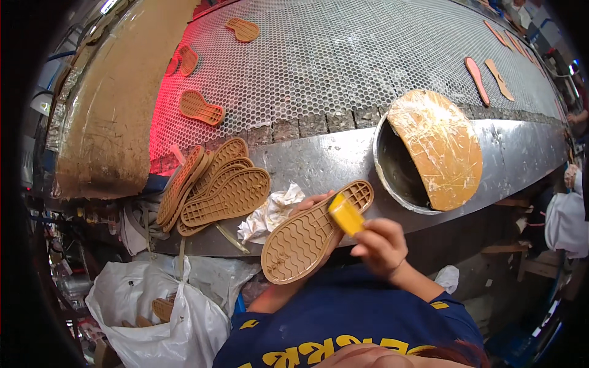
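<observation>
My left hand [311, 202] is closed around a tan shoe sole [297, 245] from beneath, its fingers showing at the far edge. The wavy and gridded tread is turned up, the sole tilted with one end toward the far right. In my right hand [383, 245] is a yellow-handled brush [347, 216], pinched between thumb and fingers. Its dark tip touches or hovers over the gridded part of the sole; which one I cannot tell. A metal bowl [392, 181] stands right of the brush, partly covered by a tan board [438, 150] streaked with whitish residue.
A stack of soles [227, 199] lies at the left, beside crumpled paper [273, 211]. Beyond the metal ledge [319, 153], a mesh conveyor [319, 61] carries scattered soles and insoles. A cardboard-covered panel [110, 104] borders it. A white sack [190, 331] with soles stands lower left.
</observation>
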### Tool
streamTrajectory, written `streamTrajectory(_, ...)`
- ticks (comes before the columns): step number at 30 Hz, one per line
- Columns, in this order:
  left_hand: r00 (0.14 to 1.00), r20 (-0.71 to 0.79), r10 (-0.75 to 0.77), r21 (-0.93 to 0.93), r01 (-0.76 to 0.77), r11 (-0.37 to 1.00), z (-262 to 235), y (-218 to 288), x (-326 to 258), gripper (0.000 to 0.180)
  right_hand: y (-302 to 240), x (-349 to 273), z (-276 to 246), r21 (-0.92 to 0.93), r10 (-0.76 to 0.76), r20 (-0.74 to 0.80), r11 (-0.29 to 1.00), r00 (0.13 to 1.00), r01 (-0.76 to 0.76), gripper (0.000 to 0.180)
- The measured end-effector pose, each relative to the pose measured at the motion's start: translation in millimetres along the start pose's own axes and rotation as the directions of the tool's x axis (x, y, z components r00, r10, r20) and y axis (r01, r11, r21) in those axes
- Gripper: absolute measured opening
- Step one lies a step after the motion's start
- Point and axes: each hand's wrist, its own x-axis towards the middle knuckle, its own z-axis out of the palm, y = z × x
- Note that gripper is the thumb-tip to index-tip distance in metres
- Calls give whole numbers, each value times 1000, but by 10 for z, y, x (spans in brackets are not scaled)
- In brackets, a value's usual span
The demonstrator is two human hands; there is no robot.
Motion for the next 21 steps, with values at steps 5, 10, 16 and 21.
streamTrajectory(5,994,-51,96,58,-93,994,23,-80,8,68,-140,41,138,229,-70,48,972,996,58,30)
streamTrajectory(10,1000,-7,-27,277,28,961,48,134,94,63,45,73,5,29,77,-36,997,996,-76,26)
streamTrajectory(16,999,-37,36,245,-26,969,89,164,37,66,140,63,-128,-96,211,-107,971,972,-221,18)
streamTrajectory(21,999,-46,21,236,-9,972,98,151,24,66,82,30,-142,-98,197,-91,974,976,-206,19)
